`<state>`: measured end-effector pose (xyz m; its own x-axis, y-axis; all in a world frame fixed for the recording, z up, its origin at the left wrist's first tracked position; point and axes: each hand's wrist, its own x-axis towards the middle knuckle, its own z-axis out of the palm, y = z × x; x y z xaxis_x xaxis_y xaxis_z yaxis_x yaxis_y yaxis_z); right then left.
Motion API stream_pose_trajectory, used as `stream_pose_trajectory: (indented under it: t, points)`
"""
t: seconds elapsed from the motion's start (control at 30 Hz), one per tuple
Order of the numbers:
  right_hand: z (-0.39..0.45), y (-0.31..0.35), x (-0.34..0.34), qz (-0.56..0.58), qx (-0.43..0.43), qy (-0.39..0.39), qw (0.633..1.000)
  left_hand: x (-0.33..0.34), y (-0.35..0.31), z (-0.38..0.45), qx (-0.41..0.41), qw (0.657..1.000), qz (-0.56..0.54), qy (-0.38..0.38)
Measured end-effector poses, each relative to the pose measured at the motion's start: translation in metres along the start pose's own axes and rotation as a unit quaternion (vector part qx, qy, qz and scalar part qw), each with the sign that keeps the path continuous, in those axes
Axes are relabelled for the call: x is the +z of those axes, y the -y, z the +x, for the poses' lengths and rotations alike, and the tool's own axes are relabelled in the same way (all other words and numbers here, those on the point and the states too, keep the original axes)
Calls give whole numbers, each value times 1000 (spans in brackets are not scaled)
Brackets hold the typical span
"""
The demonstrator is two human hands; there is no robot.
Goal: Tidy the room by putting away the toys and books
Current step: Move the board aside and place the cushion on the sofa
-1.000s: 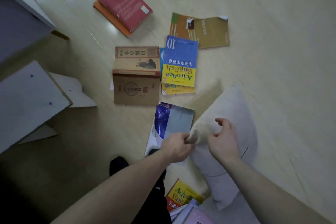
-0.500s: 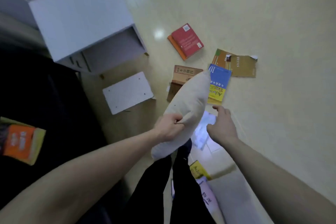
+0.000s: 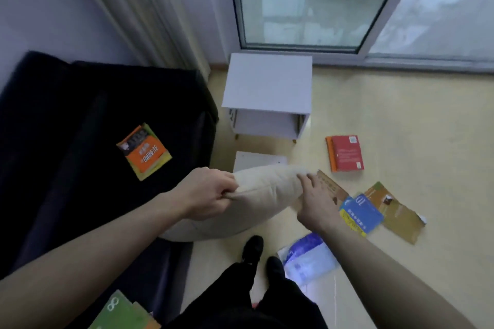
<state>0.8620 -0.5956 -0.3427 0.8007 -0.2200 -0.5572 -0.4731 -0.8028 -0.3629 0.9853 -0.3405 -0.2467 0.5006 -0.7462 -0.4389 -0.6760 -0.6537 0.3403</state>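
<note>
The cream pillow [image 3: 256, 195], held above the floor beside the dark sofa [image 3: 80, 168], is pinched at its corner by the left hand [image 3: 211, 195] and steadied by the right hand [image 3: 315, 203] with straight fingers, so it is best laid flat onto the sofa seat, clear of the orange book [image 3: 144, 152].

A plain cream fabric pillow [image 3: 264, 189], a dark navy upholstered sofa [image 3: 66, 141], a white boxy cabinet [image 3: 267, 85], a red hardcover book [image 3: 347, 153], pale yellow floor [image 3: 414, 128].

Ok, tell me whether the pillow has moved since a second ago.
Yes. The pillow has been lifted off the floor beside the blue-and-yellow book, gripped by the left hand, toward the dark sofa.
</note>
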Motion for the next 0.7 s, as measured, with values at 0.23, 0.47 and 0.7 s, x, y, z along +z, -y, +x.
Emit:
stream_pose_trajectory:
  t: [0.23, 0.47, 0.7]
  points:
    - [11, 64, -29, -120, -126, 51, 983, -21, -3, -114, -92, 981, -39, -169]
    - [3, 94, -27, -220, -223, 41, 949, -21, -26, -217, -168, 934, -90, -302]
    - [-1, 185, -22, -283, -329, 27, 901, -18, -47, -291, -234, 871, -120, -414]
